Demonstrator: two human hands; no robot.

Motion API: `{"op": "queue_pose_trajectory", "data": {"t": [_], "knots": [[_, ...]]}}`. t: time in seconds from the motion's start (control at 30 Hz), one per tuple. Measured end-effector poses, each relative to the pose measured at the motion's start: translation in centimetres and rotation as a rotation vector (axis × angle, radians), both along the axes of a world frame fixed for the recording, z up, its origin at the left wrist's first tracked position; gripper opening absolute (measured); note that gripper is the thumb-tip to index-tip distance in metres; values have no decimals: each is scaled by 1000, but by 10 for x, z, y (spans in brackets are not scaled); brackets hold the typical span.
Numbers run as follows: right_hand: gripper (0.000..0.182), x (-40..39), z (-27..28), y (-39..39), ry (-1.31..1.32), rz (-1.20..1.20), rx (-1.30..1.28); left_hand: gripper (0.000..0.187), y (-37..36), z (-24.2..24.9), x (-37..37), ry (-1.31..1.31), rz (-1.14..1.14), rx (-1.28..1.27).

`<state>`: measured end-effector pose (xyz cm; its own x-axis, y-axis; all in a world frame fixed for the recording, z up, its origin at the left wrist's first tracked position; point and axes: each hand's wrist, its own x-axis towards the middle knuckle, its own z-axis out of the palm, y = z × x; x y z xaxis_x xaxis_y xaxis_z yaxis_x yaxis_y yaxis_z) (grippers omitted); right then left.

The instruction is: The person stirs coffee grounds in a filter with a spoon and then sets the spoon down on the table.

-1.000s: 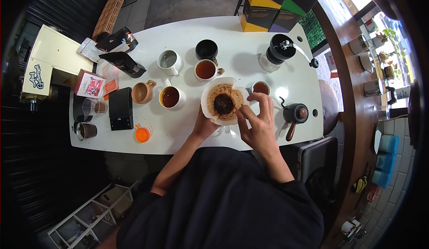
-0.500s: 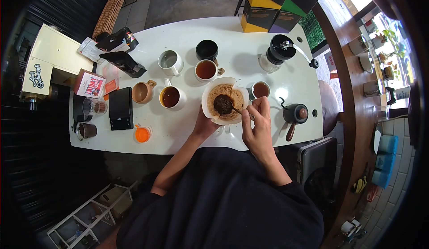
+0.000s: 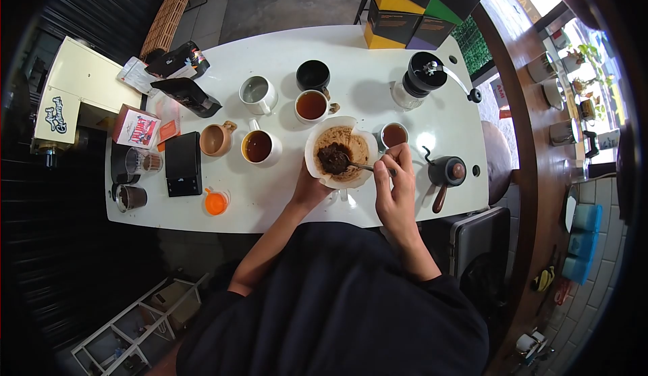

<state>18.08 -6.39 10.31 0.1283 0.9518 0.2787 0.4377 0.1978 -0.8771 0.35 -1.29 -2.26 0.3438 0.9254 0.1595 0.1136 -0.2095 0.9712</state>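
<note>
A white paper filter (image 3: 362, 143) with wet dark coffee grounds (image 3: 333, 159) in it opens upward near the table's front edge. My left hand (image 3: 310, 188) is wrapped round its lower left side; the holder beneath is mostly hidden. Between the fingertips of my right hand (image 3: 396, 190) is the handle of a metal spoon (image 3: 361, 166), whose bowl end is in the grounds. Just behind the filter stands a cup of reddish-brown liquid (image 3: 311, 106), and a smaller cup (image 3: 393, 136) is right of it.
Left of the filter are a white mug (image 3: 260, 146), a brown cup (image 3: 214, 140), a black scale (image 3: 183, 164) and an orange cup (image 3: 216, 203). A hand grinder (image 3: 423, 75) and a small kettle (image 3: 446, 172) stand on the right of the white table (image 3: 270, 207).
My right hand has shifted slightly to the right with the spoon, and more of the spoon's handle shows. The grounds now lie more to the left inside the filter.
</note>
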Motion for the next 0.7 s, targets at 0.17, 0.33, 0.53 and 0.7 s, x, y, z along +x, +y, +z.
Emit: {"op": "queue_pose_trajectory", "data": {"t": [0.17,0.33,0.53,0.7], "knots": [[12,0,7,-3,-64,3,50,67,0,0,0,-86,-5,-71],[9,-2,15,-8,-207,22,100,63,0,2,1,-70,6,30],[12,-1,12,-8,-308,71,164,62,0,1,0,-14,16,102],[17,2,13,-9,-371,78,212,69,1,-5,-2,29,2,117]]}}
